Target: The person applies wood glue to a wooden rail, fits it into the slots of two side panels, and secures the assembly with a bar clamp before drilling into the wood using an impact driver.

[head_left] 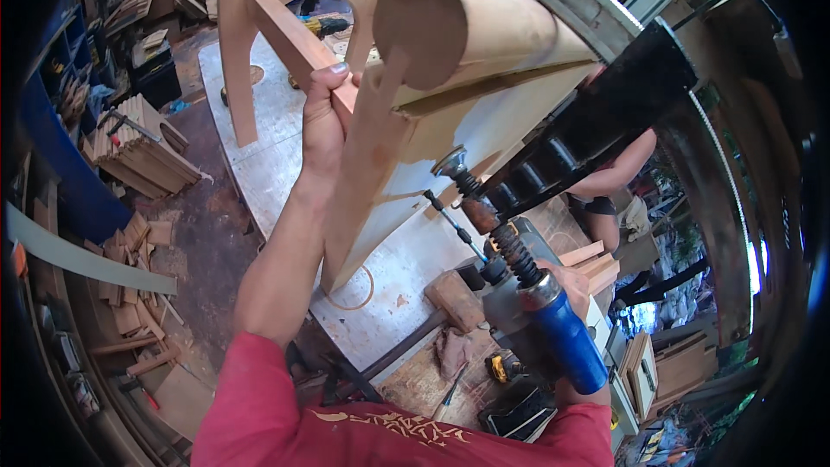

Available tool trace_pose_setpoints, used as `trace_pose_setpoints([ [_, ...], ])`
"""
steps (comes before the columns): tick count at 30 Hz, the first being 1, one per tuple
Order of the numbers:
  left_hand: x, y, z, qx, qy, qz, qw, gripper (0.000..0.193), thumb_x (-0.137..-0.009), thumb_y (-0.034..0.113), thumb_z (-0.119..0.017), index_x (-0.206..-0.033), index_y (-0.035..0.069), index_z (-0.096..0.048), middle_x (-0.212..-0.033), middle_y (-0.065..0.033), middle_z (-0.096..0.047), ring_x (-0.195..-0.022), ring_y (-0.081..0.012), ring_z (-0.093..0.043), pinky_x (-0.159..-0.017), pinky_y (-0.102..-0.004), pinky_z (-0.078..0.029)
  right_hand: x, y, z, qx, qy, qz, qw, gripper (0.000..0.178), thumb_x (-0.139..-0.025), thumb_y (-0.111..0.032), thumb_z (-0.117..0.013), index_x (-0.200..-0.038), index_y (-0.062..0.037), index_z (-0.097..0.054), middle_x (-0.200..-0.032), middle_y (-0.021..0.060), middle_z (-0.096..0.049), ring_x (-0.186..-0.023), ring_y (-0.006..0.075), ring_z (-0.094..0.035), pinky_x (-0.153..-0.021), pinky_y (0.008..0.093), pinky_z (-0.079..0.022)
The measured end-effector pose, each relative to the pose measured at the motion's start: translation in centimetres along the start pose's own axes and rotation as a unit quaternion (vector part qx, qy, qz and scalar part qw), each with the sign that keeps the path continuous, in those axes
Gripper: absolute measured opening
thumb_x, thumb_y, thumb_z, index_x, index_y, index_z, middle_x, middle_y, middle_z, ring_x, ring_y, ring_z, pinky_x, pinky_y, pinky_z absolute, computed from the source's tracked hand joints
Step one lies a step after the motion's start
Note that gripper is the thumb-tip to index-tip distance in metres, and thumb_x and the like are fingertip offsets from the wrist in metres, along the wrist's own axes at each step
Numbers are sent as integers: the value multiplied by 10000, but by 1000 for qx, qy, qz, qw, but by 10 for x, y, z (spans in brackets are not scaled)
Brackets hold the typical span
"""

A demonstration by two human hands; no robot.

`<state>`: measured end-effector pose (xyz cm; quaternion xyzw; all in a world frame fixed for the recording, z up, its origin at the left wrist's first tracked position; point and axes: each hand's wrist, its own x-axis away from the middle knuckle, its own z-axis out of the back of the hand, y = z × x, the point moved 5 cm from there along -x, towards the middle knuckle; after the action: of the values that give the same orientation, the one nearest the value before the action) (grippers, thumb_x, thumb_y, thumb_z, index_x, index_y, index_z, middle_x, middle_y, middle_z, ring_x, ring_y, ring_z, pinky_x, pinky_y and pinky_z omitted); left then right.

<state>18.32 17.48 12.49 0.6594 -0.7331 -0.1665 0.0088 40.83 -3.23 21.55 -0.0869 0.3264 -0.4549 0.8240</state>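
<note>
My left hand [323,117] is closed round a narrow wooden rail [290,35] of a pale wooden furniture piece [372,156] with a thick rounded top edge. Close in front of its flat side hangs a clamp with a black bar [596,112], a rusty screw and a blue handle [562,333]. Behind that handle my right hand [566,281] is partly hidden, curled against a dark grey tool [510,298]. A thin blue-and-black shaft [458,227] juts from the tool toward the wood. The clamp covers most of the right fingers.
Under the piece lies a pale worktable [398,311] with a wood block [456,301] near its edge. Another person's arm [618,164] shows at the right. A yellow-and-black power tool [324,26] sits behind. Stacked boards [143,147] and offcuts [134,311] stand at left.
</note>
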Motion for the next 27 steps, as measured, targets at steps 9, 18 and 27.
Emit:
trace_pose_setpoints([
  [9,-2,-4,-6,-25,-4,-21,999,314,-812,324,-636,-990,87,-536,-926,-45,-585,-835,-162,-617,-790,-290,-534,4,8,4,83,-49,12,995,363,-783,-212,-768,-1088,-42,-669,-932,111,-729,-805,249,-721,-727,337,-568],
  [18,14,-1,-5,23,9,34,999,375,-825,370,-638,-1040,70,-572,-994,-77,-626,-899,-182,-639,-833,-310,-538,9,10,-4,-19,-107,-198,974,332,-844,-214,-719,-1134,-63,-665,-939,77,-722,-824,192,-709,-743,311,-554],
  [27,32,-1,-9,-47,-66,42,996,597,-904,525,-621,-1197,17,-506,-1104,-136,-615,-1030,-222,-630,-939,-360,-520,81,36,-33,-294,164,-141,931,456,-810,-99,-700,-1238,-19,-561,-1095,97,-666,-740,136,-621,-666,279,-524],
])
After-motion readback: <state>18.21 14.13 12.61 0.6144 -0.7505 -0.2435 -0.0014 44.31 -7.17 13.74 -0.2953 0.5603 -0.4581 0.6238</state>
